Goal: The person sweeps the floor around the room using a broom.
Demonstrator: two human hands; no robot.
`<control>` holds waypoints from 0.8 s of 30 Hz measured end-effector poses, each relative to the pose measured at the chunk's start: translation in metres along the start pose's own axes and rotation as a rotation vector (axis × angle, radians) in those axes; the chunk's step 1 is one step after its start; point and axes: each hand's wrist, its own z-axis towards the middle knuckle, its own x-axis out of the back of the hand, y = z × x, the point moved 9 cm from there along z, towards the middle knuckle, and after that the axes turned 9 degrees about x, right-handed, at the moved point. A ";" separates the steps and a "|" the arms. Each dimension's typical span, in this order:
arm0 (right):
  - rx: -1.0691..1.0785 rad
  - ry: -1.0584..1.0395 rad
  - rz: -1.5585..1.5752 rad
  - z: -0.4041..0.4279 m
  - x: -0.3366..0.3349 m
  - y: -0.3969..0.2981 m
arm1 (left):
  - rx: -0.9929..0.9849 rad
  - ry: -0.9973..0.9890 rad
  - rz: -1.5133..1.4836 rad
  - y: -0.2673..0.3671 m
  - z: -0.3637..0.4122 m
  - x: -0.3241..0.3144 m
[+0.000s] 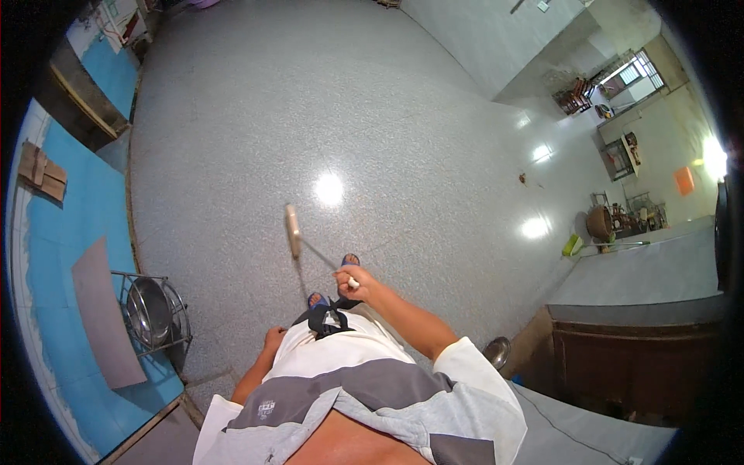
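Observation:
My right hand (353,283) is closed around the upper end of a long thin handle, whose white tip shows at my fist. The handle runs away from me to a beige mop or broom head (293,231), which lies at floor level beyond my feet; its exact kind cannot be told. My left hand (275,337) hangs at my left hip beside my clothing, and its fingers are partly hidden. Both feet, in blue sandals (315,300), stand on the speckled grey floor (261,133).
A metal rack (185,308) with steel basins stands by the blue tiled wall on the left. A steel bowl (497,352) is near my right side. Further right are a green dustpan (572,245), a wicker basket (598,222) and a brown wooden door (628,363). Small debris (522,178) lies on the floor.

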 end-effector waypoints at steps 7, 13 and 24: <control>-0.314 0.004 0.103 0.092 -0.029 -0.013 | -0.091 0.055 -0.034 0.030 0.008 0.009; 0.039 0.078 0.328 0.089 0.039 -0.163 | 0.028 0.071 0.009 0.024 0.020 0.006; 0.533 0.393 0.316 -0.064 0.155 -0.331 | -0.096 0.206 0.024 0.185 0.080 0.032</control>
